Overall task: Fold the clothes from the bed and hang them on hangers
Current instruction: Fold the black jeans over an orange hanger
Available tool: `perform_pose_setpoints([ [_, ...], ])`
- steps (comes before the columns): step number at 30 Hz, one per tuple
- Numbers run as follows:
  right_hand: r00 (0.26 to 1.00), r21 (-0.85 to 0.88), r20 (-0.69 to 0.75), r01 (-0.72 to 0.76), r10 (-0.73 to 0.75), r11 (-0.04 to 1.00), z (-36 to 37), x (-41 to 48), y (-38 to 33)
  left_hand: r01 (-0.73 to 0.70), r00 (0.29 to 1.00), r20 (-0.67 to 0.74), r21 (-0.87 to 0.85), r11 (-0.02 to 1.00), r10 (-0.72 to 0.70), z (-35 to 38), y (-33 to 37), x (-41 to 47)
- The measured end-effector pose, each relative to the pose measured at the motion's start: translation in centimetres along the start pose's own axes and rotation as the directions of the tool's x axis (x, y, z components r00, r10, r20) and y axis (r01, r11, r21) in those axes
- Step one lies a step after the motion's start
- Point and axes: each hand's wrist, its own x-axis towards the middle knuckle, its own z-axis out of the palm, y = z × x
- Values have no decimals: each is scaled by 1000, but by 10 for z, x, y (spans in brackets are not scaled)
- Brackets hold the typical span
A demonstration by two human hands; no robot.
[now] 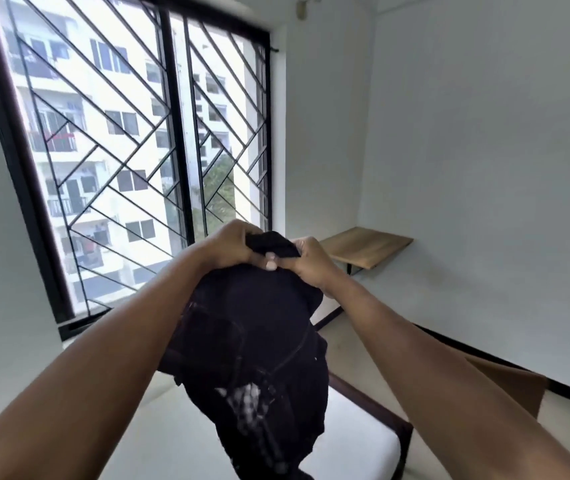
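Both hands are up above the bed [158,434], close together. The left hand [226,247] curls its fingers round the bunched top edge of the black garment [252,341], and just to its right the right hand [307,263] pinches the same edge. To do this step well, I would slide the hands apart along that edge to find the shoulders or waistband, then shake the cloth flat. The garment is dark and soft with a pale printed patch, and it hangs crumpled over the bed.
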Motion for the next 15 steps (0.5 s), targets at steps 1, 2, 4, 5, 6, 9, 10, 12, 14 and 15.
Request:
perform_pose_setpoints([
  [1,998,6,-65,-7,7,1000,-1,2,-6,28,998,56,-4,1000,-28,-8,-4,-7],
  [2,991,27,-132,-20,23,999,-3,2,-10,60,992,109,16,998,-61,-15,-12,-14],
  [4,966,80,-254,-36,55,996,-11,-2,-19,112,984,136,43,993,-117,-25,-33,-31],
  [5,954,102,-292,-36,65,994,-16,-6,-24,132,984,119,-11,991,-129,-28,-42,-40],
  [6,947,119,-314,-31,67,992,-21,-11,-28,143,987,92,-117,983,-132,-30,-50,-45],
  [9,943,197,-316,-45,107,979,-34,-32,-35,64,992,-76,-375,925,-99,-28,-41,-55],
  [10,949,224,-287,-68,133,972,-41,-41,-39,29,987,-135,-405,914,-91,-27,-30,-54],
  [12,971,195,-175,-129,164,972,-55,-56,-48,-49,975,-219,-339,940,-29,-23,-1,-49],
  [14,987,85,-54,-149,154,985,-65,-71,-64,-134,974,-207,-199,971,91,-22,38,-49],
  [15,992,42,13,-124,123,991,-66,-79,-77,-182,972,-172,-118,976,160,-21,59,-53],
])
